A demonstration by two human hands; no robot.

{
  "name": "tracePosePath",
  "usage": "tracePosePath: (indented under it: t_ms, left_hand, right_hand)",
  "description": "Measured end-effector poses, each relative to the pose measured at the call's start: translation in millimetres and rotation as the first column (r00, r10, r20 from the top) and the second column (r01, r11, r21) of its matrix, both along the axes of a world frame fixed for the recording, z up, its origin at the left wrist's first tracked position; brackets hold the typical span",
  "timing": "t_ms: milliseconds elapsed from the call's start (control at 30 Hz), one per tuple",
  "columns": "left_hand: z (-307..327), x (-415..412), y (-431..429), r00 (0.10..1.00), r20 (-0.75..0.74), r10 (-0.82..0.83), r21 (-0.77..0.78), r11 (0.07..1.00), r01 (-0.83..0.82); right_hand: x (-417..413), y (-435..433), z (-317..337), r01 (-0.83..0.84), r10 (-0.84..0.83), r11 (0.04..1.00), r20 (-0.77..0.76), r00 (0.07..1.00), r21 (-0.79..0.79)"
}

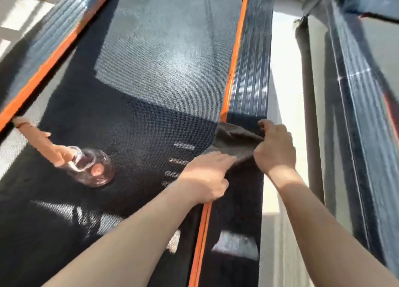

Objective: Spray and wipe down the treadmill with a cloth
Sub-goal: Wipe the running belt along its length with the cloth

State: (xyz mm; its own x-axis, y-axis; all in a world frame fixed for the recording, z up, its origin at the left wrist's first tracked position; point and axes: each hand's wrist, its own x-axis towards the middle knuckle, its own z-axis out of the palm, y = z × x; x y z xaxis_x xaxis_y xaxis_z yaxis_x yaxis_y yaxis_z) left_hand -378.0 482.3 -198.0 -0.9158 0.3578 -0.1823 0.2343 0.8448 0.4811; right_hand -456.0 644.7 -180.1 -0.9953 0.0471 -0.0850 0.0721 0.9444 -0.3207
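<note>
The treadmill's dark textured belt runs up the view between two orange strips and ribbed black side rails. A dark grey-brown cloth lies across the right side rail and its orange strip. My left hand pinches the cloth's near left edge. My right hand grips its right side, fingers curled over the fabric at the rail's outer edge. A clear spray bottle with an orange trigger head lies on its side on the belt at the left, apart from both hands.
The left side rail and its orange strip run along the upper left. A dark upright frame post of the treadmill stands at the right, with pale floor between it and the right rail. Sunlight patches fall on the belt.
</note>
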Motion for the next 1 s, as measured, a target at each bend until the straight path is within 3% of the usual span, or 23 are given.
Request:
tracePosePath:
  t_ms: [67,133,267,367,500,600,767,900,1000]
  left_hand:
    - [-15,-5,11,0.991,0.108,-0.075,-0.159,0.983,0.092]
    - [-29,-9,23,0.998,0.036,-0.049,-0.242,0.969,0.056]
    - [-53,8,38,0.999,-0.018,0.037,-0.242,0.969,-0.04]
    - [-58,48,38,1.0,0.021,0.0,-0.123,0.992,0.002]
    - [-49,123,20,0.995,0.096,-0.018,0.154,0.988,0.003]
    - [-47,152,14,0.99,0.135,0.03,0.271,0.96,-0.066]
    - [-51,101,25,0.995,-0.001,0.1,0.169,0.981,-0.098]
    - [-48,19,34,0.985,-0.003,0.175,0.114,0.978,-0.174]
    - [-45,1,32,0.986,-0.003,0.166,0.101,0.981,-0.165]
  right_hand:
    - [7,11,-13,-0.121,0.103,0.984,0.136,0.985,0.131]
    - [9,16,-32,-0.28,0.267,0.958,0.154,0.951,0.069]
    - [25,16,-64,-0.404,0.388,0.912,0.167,0.906,0.069]
    - [77,25,-73,-0.309,0.3,0.951,0.179,0.937,0.025]
    - [179,22,-70,-0.337,0.283,0.938,0.376,0.882,0.084]
    - [224,22,-60,-0.265,0.244,0.964,0.349,0.905,0.012]
    - [153,16,-71,-0.272,0.249,0.96,0.246,0.937,0.063]
    - [52,12,-76,-0.273,0.248,0.959,0.241,0.938,0.078]
    - [37,13,-74,-0.315,0.283,0.944,0.25,0.926,0.097]
